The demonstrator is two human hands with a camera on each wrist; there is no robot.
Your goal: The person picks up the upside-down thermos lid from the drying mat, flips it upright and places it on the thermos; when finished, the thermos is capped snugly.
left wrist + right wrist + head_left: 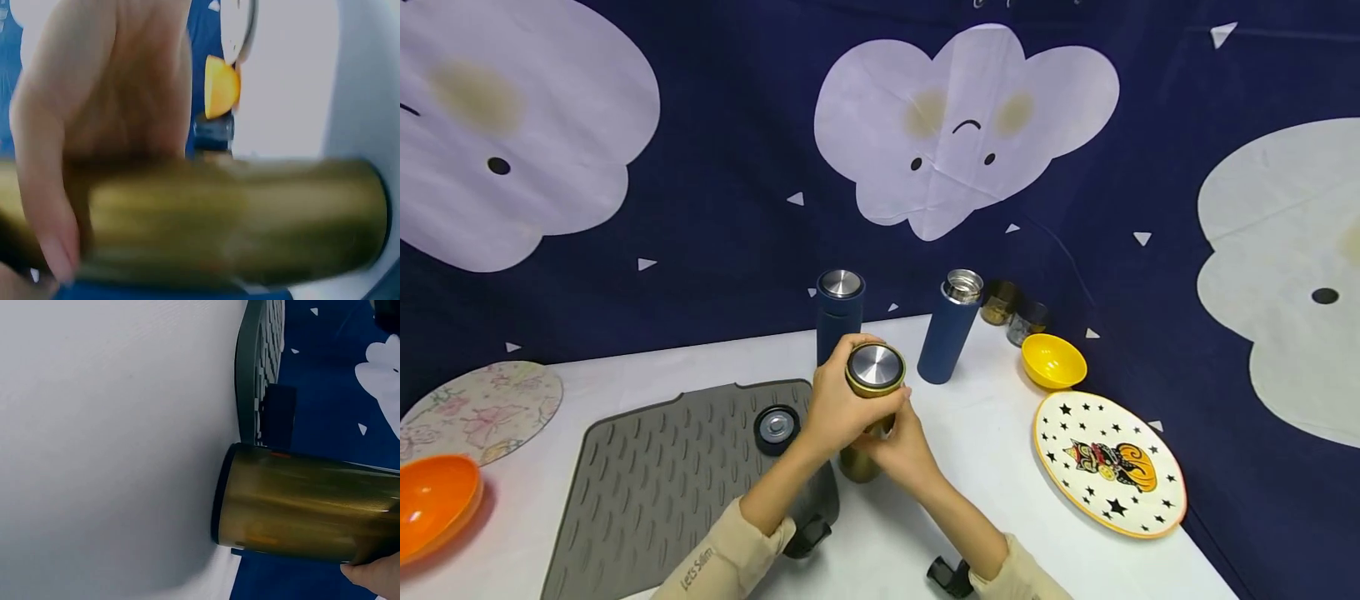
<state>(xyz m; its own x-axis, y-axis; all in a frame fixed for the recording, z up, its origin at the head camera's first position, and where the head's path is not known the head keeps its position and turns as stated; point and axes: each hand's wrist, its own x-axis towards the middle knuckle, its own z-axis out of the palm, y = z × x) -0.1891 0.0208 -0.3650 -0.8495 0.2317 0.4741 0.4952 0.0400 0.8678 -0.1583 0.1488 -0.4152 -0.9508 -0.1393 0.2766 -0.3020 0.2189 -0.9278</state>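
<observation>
A gold thermos flask [865, 417] stands on the white table [985, 433] at the edge of the grey ribbed mat [662, 475]. My left hand [838, 400] grips its upper part just under the steel-topped lid [876, 367]. My right hand [898, 446] holds the body lower down from the right. The left wrist view shows the gold flask [237, 219] close up with my fingers [50, 237] curled over it. In the right wrist view the gold flask [300, 509] has its base on the table, and a fingertip [372, 575] touches it.
A capped blue flask [838, 312] and an uncapped blue flask [951, 329] stand behind. A loose black lid [777, 428] lies on the mat. To the right are a yellow bowl [1052, 360], two small jars [1013, 312] and a star-patterned plate [1108, 462]. An orange bowl [433, 500] and a floral plate [482, 408] sit at left.
</observation>
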